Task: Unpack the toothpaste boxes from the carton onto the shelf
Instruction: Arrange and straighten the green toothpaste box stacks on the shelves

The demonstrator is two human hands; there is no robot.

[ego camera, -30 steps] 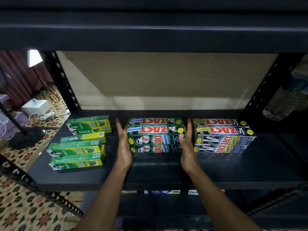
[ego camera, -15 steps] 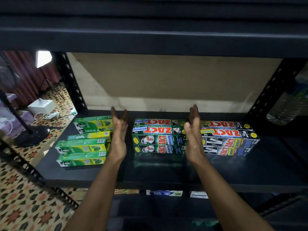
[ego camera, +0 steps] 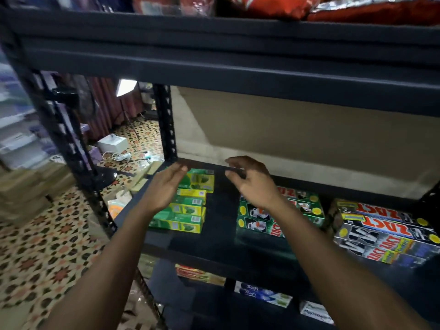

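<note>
On the dark shelf board (ego camera: 219,236) lie three groups of toothpaste boxes: green-yellow Darlie boxes (ego camera: 190,206) at the left, green Zact boxes (ego camera: 307,208) in the middle, black-silver Zact boxes (ego camera: 385,229) at the right. My left hand (ego camera: 164,186) hovers over the Darlie boxes with straight fingers and holds nothing. My right hand (ego camera: 254,179) hangs above the green Zact stack, fingers loosely curled, empty. No carton is in view.
A black perforated upright (ego camera: 166,125) stands at the shelf's back left, another upright (ego camera: 71,148) at the front left. Red packets (ego camera: 262,3) lie on the shelf above. More boxes (ego camera: 264,295) sit on the lower shelf. Patterned floor (ego camera: 47,246) with a white box at left.
Both hands have let go of the green Zact stack, lifted and drifted left. The view has swung left and up, so the boxes now sit further right.
</note>
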